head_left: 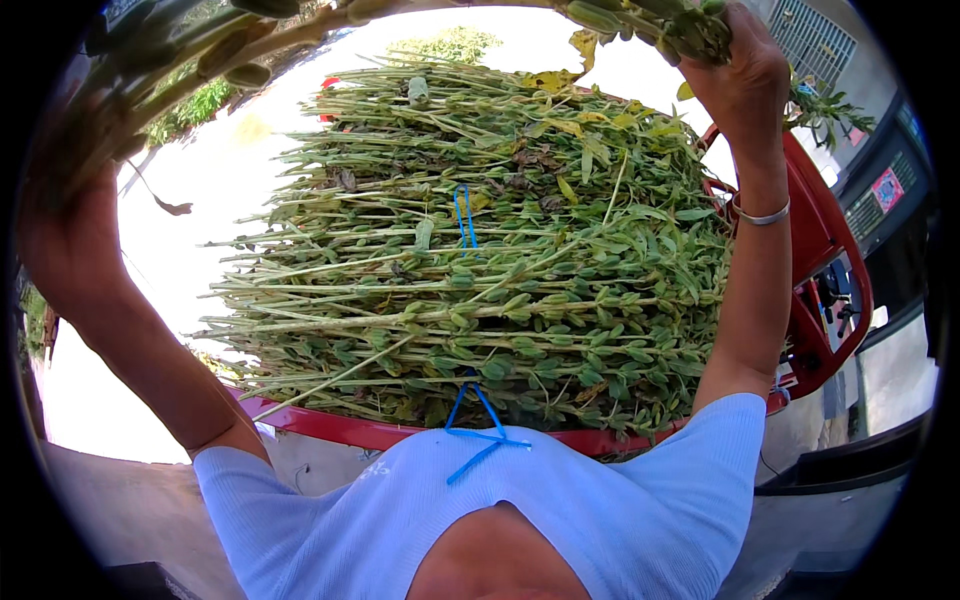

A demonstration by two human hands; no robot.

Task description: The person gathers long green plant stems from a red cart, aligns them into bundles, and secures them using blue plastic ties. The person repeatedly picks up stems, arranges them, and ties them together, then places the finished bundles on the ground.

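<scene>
Bright ground point(170, 275), red cart point(350, 430) heaped with sesame stalks point(480, 300). My right grip point(740, 80) clasps a raised bundle point(592, 17) above the heap, not yet laid down; left grip point(75, 245) shadowed, can't tell.

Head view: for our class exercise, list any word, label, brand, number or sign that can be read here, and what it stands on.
No text can be read with confidence.
Light-blue shirt: a small pale marking on the chest, too small and blurred to read.
Pink square notice on the dark panel at the right: too small to read.
Pile of podded stalks: no lettering visible.
</scene>
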